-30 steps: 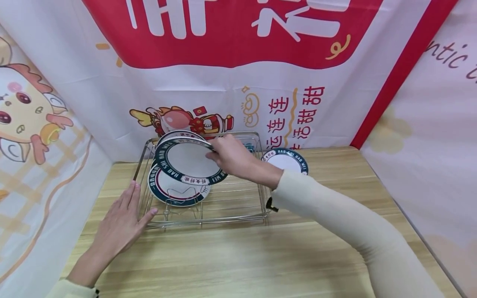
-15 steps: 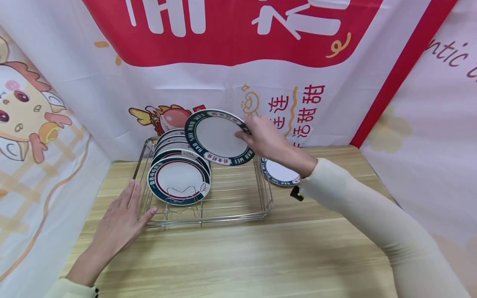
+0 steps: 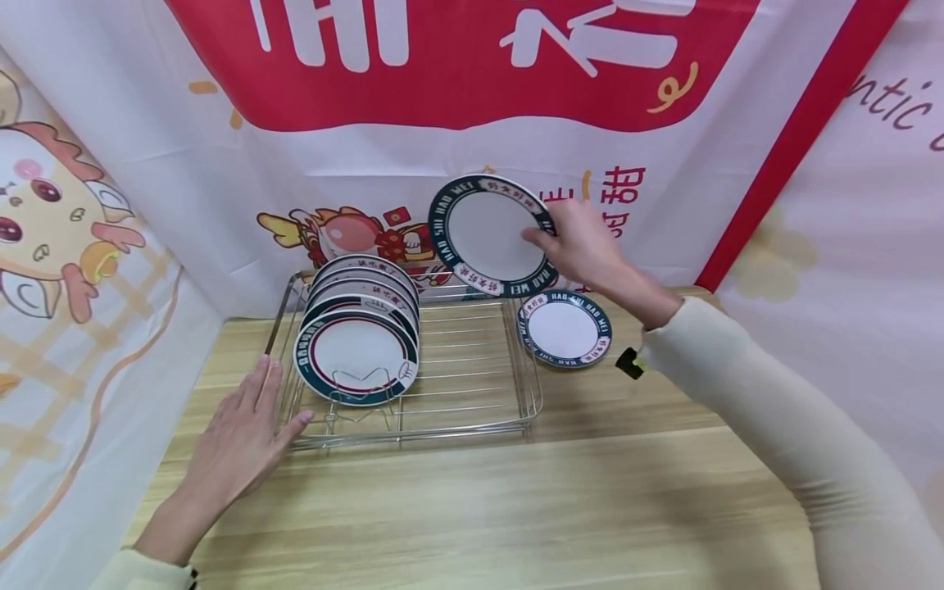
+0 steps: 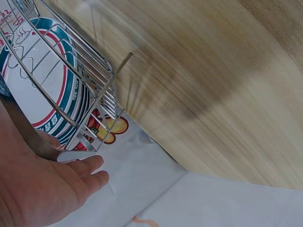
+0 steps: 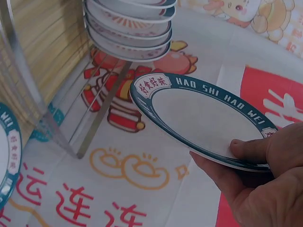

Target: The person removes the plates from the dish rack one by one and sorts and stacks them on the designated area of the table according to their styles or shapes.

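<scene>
My right hand [image 3: 586, 246] pinches the right edge of a white plate [image 3: 492, 233] with a dark green lettered rim, thumb on its face. The plate hangs tilted above the back right of a wire dish rack [image 3: 465, 426]. Several plates [image 3: 359, 356] stand in a row in the rack's left half; the front one has a red inner ring. With fingers straight, my left hand [image 3: 239, 434] rests against the rack's left side. In the right wrist view the held plate [image 5: 203, 118] shows its lettered rim, thumb over the edge.
Just right of the rack, another green-rimmed plate [image 3: 564, 329] lies flat on the wooden table [image 3: 472, 516]. A printed cloth [image 3: 369, 156] hangs behind the rack, and cloth walls stand at both sides.
My right hand has lifted the plate out from among the others in the rack and carried it up and to the right. My left hand has stayed at the rack's side.
</scene>
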Demonstrator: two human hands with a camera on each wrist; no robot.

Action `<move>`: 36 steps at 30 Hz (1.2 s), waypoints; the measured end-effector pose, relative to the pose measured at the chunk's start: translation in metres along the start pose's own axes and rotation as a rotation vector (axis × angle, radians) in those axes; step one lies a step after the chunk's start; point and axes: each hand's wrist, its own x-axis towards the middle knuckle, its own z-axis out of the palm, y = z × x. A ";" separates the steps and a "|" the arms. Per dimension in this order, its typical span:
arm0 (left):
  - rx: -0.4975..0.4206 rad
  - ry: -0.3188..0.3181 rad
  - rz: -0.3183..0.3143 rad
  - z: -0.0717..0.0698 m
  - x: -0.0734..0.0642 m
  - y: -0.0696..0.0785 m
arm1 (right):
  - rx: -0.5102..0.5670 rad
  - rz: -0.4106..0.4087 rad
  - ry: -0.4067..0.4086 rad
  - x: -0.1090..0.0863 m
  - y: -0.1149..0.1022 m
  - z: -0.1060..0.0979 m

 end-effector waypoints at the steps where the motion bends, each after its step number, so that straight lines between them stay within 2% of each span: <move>1: 0.001 0.000 0.000 0.000 0.000 0.000 | 0.001 0.015 0.000 -0.001 0.004 -0.002; 12: -0.001 0.006 0.010 -0.002 0.002 0.000 | 0.041 0.225 -0.020 -0.007 0.055 -0.019; 19: -0.003 -0.004 -0.006 -0.001 0.000 0.001 | 0.003 0.315 -0.005 -0.013 0.090 -0.023; 30: 0.002 -0.005 -0.005 -0.001 0.000 0.000 | -0.028 0.344 -0.006 -0.025 0.139 -0.013; 36: -0.009 -0.008 -0.013 -0.001 0.000 0.001 | -0.027 0.382 -0.052 -0.031 0.158 -0.002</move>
